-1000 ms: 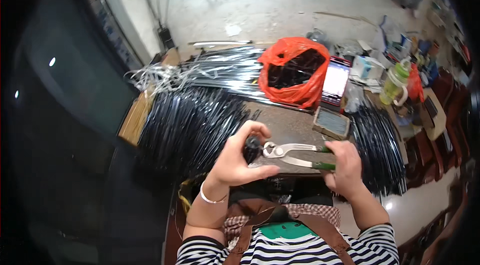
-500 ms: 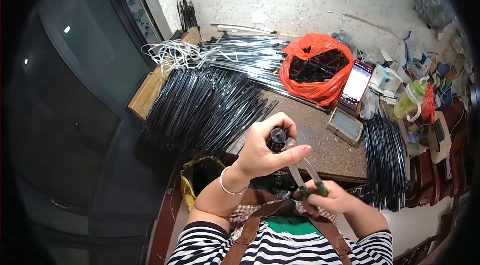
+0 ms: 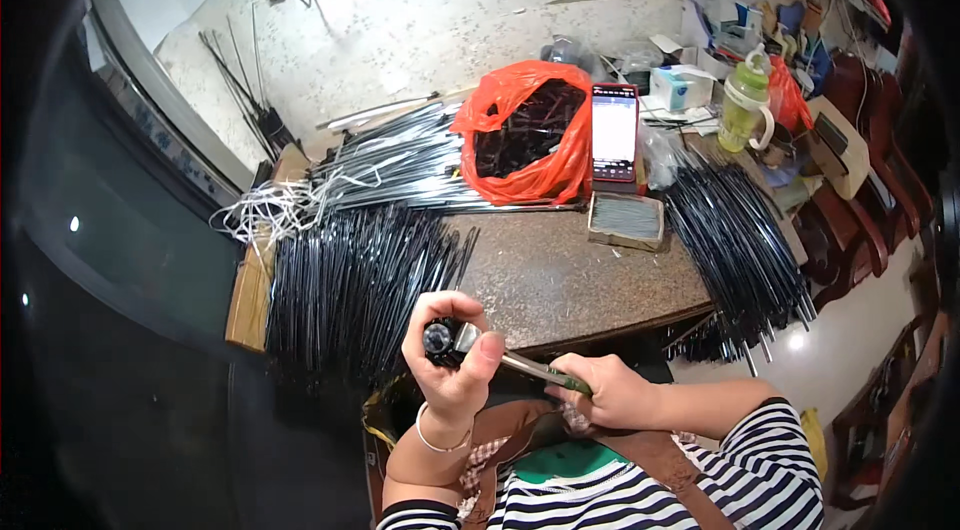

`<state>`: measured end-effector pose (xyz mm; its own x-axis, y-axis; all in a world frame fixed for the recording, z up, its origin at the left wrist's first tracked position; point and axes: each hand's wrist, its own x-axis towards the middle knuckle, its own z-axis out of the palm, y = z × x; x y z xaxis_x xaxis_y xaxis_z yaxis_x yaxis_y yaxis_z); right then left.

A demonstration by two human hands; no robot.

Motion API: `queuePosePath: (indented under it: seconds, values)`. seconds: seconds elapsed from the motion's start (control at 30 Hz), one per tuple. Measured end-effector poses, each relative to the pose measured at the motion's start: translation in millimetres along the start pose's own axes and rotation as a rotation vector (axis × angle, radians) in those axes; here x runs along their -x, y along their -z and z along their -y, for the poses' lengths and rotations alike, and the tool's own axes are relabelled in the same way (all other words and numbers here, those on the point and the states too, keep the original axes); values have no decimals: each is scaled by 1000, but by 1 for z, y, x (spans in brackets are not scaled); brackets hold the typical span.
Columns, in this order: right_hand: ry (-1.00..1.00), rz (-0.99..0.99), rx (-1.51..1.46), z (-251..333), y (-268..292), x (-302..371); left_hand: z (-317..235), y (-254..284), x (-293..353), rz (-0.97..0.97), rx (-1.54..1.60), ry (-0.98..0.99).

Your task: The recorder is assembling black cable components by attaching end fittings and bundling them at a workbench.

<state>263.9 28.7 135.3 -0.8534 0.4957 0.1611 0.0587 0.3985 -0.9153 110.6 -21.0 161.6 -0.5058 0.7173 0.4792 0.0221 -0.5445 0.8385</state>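
Note:
My left hand [image 3: 452, 388] is wrapped round a dark cylindrical piece [image 3: 438, 337] with a round end facing up and ribbed sides; I cannot make out its exact kind. The thumb lies across the metal head of a pair of pliers [image 3: 527, 366], right beside that round end. My right hand [image 3: 612, 390] is closed on the pliers' green grips, to the right of and a little lower than the left hand. The pliers' handles lie close together. What the jaws grip is hidden by the left fingers.
On the brown table [image 3: 540, 280] lie bundles of thin black rods [image 3: 345, 290], with more rods [image 3: 735, 240] at the right edge. Behind are a red plastic bag [image 3: 575, 185] of dark parts, a phone [image 3: 614, 135], a box of thin pins [image 3: 626, 218] and a green bottle [image 3: 742, 105].
The pliers' handles have come together from a spread position. In the picture, both hands sit lower and the left one further left, while the whole view has turned.

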Motion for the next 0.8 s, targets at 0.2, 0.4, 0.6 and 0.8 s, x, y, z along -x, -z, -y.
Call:
queuePosePath:
  seconds: [0.2,0.4,0.6,0.8]
  values:
    - [-244,150,-244,5,11,3,-8,-15,-11,6,-162,3]
    - [-119,-129,145,-20,56,-16,-2,-5,-11,110,-145,84]
    - [-479,-306,763,-77,62,1,16,3,-14,268,-67,272]
    - [-438,-366,972,-101,65,9,20,18,-22,303,17,292]
